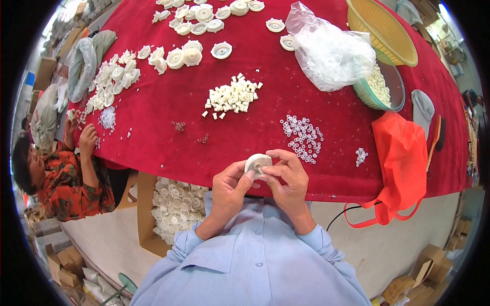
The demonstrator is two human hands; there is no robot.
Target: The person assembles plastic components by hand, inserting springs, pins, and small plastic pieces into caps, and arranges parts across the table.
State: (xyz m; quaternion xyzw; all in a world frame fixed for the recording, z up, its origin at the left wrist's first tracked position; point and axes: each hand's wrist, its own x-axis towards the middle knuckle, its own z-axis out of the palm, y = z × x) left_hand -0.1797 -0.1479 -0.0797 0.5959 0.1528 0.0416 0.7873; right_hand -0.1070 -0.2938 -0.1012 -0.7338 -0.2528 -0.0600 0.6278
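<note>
Close to my chest, at the table's near edge, a round white plastic cap (251, 161) is tilted up between my hands. My left hand (228, 187) grips its left rim with thumb and fingers. My right hand (287, 182) is closed at the cap's right side, its fingertips at a small cream-coloured piece (259, 169) in the middle. The fingers partly hide that piece. Beyond my hands lies a heap of small cream plastic plugs (232, 96). To the right are scattered small white rings (302, 137), and to the left some tiny metal springs (203, 138).
Several white caps (199, 20) lie on the red cloth (173, 109). A plastic bag (332, 51), green bowl (367, 94), yellow basket (383, 28) and red bag (400, 163) stand right. A carton (146, 214) of caps sits below. A co-worker (66, 173) handles parts at left.
</note>
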